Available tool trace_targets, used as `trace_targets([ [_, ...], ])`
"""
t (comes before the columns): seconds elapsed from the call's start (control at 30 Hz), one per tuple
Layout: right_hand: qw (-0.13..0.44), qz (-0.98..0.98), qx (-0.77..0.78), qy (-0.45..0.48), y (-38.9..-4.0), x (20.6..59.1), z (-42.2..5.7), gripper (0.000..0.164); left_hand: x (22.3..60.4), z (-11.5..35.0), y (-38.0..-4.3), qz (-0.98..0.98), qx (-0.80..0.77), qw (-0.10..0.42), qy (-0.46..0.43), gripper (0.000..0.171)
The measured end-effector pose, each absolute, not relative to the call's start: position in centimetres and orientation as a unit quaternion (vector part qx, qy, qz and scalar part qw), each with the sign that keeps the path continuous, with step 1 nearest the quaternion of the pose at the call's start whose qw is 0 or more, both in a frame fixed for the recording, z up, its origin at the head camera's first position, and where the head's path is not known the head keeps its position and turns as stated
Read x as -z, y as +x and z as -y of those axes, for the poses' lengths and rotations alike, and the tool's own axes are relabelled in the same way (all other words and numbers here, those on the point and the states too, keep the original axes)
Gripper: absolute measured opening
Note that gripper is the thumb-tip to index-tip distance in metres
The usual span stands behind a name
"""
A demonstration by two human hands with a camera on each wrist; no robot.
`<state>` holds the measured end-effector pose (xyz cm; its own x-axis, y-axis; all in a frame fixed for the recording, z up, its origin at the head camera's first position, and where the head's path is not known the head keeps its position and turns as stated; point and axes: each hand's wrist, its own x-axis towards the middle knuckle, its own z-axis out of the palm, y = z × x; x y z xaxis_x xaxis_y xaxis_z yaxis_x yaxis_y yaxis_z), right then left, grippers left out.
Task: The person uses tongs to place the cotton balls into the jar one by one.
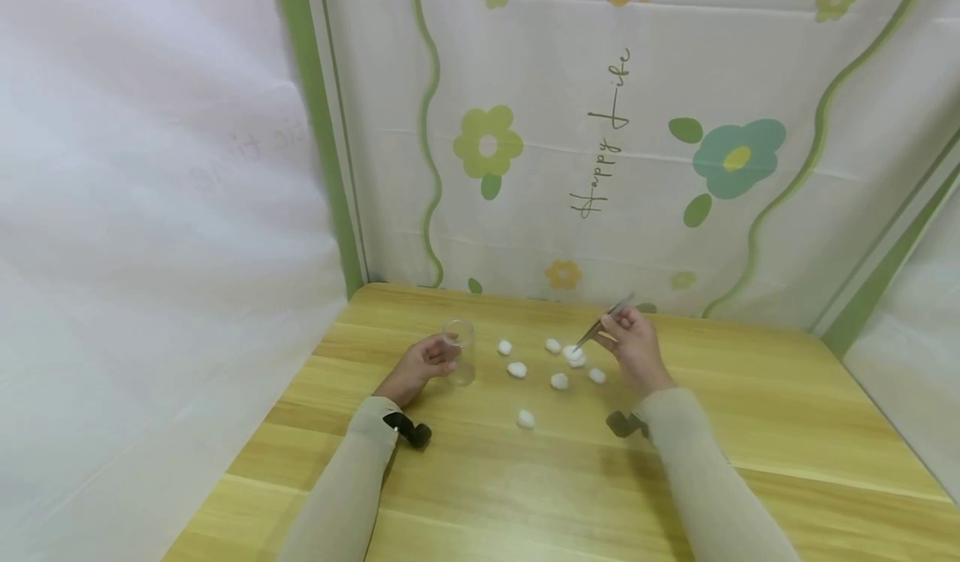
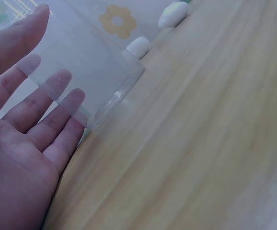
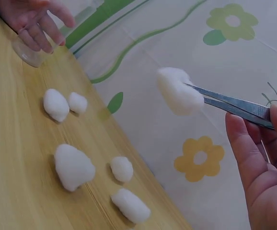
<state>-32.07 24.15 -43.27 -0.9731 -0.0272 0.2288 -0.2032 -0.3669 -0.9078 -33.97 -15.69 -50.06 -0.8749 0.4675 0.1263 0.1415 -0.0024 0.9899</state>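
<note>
A clear jar [image 1: 460, 353] stands upright on the wooden table, its mouth up. My left hand [image 1: 422, 367] holds it from the left, thumb on one side and fingers [image 2: 57, 86] on the other, partly seen through the wall. My right hand [image 1: 634, 347] pinches metal tweezers [image 3: 239, 106] between thumb and fingers. Their tips grip a white cotton ball [image 3: 179, 91], which hangs above the table in the right wrist view. Several more cotton balls lie loose between my hands, among them one near the front [image 1: 526, 418] and one close to the jar [image 1: 505, 348].
The wooden table [image 1: 480, 495] ends at the back against a white curtain [image 1: 555, 128] with printed flowers. More white curtain hangs on the left [image 1: 150, 212] and right sides. Black wrist mounts sit at both sleeves.
</note>
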Motion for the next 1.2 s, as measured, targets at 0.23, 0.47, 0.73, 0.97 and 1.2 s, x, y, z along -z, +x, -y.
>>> trace_targets([
  [0.23,0.057,0.563,-0.819,0.093,-32.5,43.1,-23.4,0.008,50.0,15.7,-34.1,-0.694,-0.675,0.120,0.220,0.049],
  [0.47,0.054,0.556,-0.823,0.102,-32.8,42.6,-22.6,0.006,50.0,15.7,-34.2,-0.693,-0.675,0.123,0.219,0.053],
  [0.73,0.046,0.554,-0.825,0.105,-33.2,42.1,-21.7,0.003,50.1,15.6,-34.0,-0.687,-0.683,0.120,0.217,0.049],
  [0.97,0.048,0.558,-0.822,0.105,-33.6,42.0,-21.0,0.019,50.2,15.7,-34.1,-0.687,-0.682,0.123,0.218,0.054],
  [1.2,0.052,0.552,-0.824,0.113,-33.9,41.8,-20.1,0.011,50.4,15.8,-34.1,-0.693,-0.677,0.120,0.218,0.051],
])
